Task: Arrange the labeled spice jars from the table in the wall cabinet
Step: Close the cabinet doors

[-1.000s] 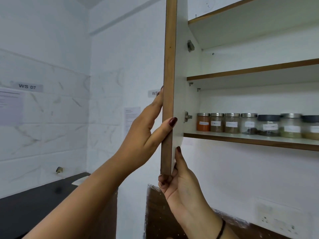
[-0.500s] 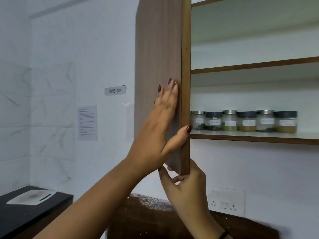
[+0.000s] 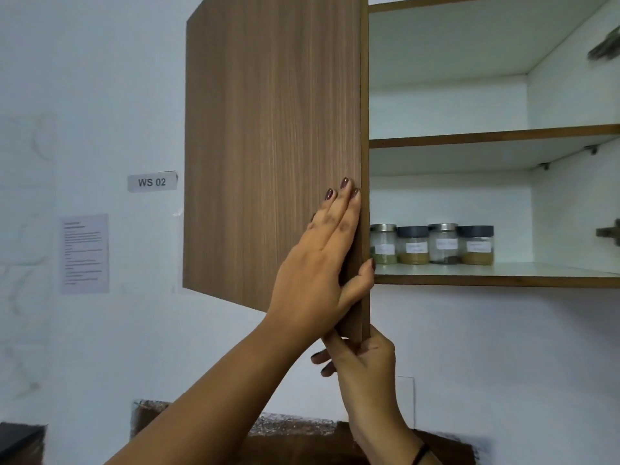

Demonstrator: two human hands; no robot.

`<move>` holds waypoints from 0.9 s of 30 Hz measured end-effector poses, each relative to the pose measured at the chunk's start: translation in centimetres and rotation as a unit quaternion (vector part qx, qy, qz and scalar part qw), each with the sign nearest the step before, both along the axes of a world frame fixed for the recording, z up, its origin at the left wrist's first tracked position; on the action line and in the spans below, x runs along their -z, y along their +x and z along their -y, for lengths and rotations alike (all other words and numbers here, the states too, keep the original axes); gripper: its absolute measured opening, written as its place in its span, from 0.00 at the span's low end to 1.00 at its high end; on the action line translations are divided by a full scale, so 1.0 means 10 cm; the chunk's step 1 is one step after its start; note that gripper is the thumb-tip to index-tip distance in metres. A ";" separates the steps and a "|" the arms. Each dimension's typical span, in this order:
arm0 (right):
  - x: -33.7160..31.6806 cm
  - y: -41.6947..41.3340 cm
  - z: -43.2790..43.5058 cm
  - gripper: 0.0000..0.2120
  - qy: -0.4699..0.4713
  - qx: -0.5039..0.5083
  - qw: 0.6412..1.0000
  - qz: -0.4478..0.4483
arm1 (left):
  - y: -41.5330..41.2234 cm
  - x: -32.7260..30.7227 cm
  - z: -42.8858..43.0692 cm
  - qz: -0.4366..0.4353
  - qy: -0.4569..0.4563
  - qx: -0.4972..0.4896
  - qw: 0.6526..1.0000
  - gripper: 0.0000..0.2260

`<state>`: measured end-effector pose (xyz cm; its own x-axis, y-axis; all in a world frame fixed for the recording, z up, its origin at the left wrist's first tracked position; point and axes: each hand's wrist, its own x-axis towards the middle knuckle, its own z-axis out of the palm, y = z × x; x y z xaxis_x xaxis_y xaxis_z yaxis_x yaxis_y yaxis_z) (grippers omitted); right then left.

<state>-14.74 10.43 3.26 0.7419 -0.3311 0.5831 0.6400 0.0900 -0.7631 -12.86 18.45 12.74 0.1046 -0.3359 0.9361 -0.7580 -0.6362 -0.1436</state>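
Head view, looking up at a wall cabinet (image 3: 503,139) mounted on a white wall. Its wood-grain door (image 3: 271,146) stands partly swung, hiding the left part of the cabinet interior.

The left hand (image 3: 315,273) lies flat against the door's outer face near its free edge, fingers (image 3: 339,209) straight and together, pointing up, with the thumb hooked round the edge onto the inner side. The right hand (image 3: 362,360) grips the door's bottom corner from below, its fingers curled onto the outer side and the thumb hidden behind the corner. A dark band circles the right wrist.

Inside, the cabinet is white with brown-edged shelves. The bottom shelf (image 3: 503,280) carries the spice jars (image 3: 432,245): four are visible in a row, touching or nearly touching, starting just beside the door edge. Each has a white label; the writing is too blurred to read. Their lids alternate silver and dark. The middle shelf (image 3: 486,140) has nothing visible on it. Metal hinge parts (image 3: 609,233) show on the right inner wall.

On the wall to the left of the door hangs a small sign (image 3: 152,181) reading "WS 02", and below it a printed sheet (image 3: 84,253) with illegible text. Along the bottom runs a dark brown band (image 3: 295,441) with a ragged upper edge. A dark worktop (image 3: 20,437) corner shows at the lower left.
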 end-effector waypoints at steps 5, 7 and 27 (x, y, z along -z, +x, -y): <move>0.05 0.24 0.21 0.03 0.088 -0.042 0.994 -0.054 | 0.26 0.03 0.36 -0.007 -0.010 -0.016 1.000 0.34; 0.04 0.35 0.29 0.03 0.087 -0.037 0.994 -0.050 | 0.36 0.03 0.49 -0.008 -0.010 -0.027 1.000 0.34; -0.07 0.94 0.78 0.09 0.044 -0.015 0.989 -0.139 | 1.11 0.03 1.17 -0.030 0.011 -0.165 0.986 0.31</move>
<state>-5.37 2.60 3.97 0.8800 -0.3470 0.3244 0.4017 0.1793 -0.8980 -1.71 6.72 12.40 0.2675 -0.2946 0.9174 -0.5178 -0.8469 -0.1210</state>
